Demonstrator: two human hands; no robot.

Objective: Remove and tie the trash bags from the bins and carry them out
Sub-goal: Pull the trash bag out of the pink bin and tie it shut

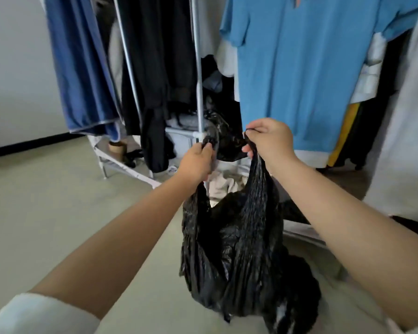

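Over a pale grey-green floor (46,213) before a metal clothes rack (198,68), left hand (198,162) and right hand (270,143) each grip a gathered edge of the crinkled black plastic trash bag (239,256).

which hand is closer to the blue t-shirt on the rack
Right. The right hand grips a trash bag handle just in front of the blue t-shirt; the left hand grips the other handle farther left.

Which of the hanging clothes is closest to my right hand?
The light blue T-shirt, hanging just behind your right hand. The darker blue garment and the black clothes hang further left on the rack.
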